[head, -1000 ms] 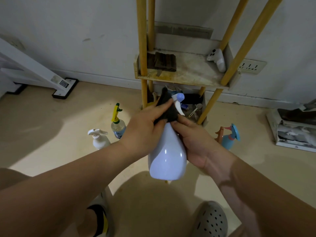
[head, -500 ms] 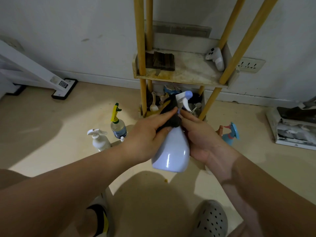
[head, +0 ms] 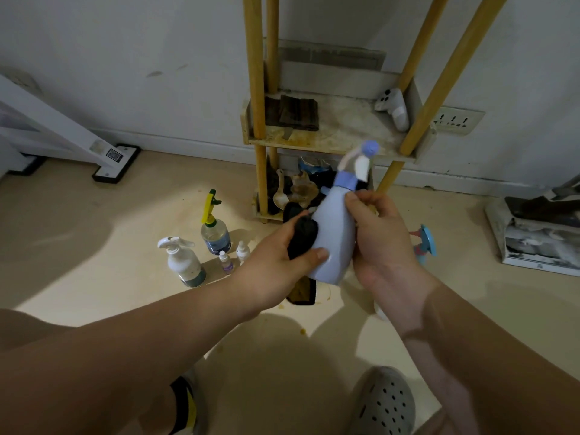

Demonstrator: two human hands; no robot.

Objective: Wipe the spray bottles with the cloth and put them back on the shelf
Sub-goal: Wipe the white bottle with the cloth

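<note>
The fingers [head: 365, 200] of the right hand [head: 387, 246] are curled round the shoulder of the lavender spray bottle [head: 332, 240], just under its collar, and are clamped on it. The bottle is held tilted, nozzle up and to the right, in the air in front of the lower tier of the shelf [head: 314, 146] and above the floor. The fingers of the left hand [head: 273, 262] are closed on a bunched black cloth [head: 303, 235], which is pressed against the bottle's left side, with the thumb laid on the bottle's body. A dark flap, apparently the cloth's loose end, hangs below that hand.

The wiping of this bottle is judged to be under way and not finished, since the cloth is against the body and the bottle has not been carried to the shelf. No spray bottle is seen on the shelf's middle tier. Only a folded dark rag [head: 295, 113] near its back left corner and a white game controller [head: 394, 108] at its back right corner lie there.

On the floor, left of the shelf's front left post, stand a white trigger bottle [head: 182, 262], a clear bottle with a yellow nozzle [head: 215, 230] and two small bottles [head: 226, 262]. A blue trigger sprayer [head: 424, 244] is partly hidden behind the right hand. Whether any of these has been wiped cannot be told. Most of the task is judged to be left.
</note>
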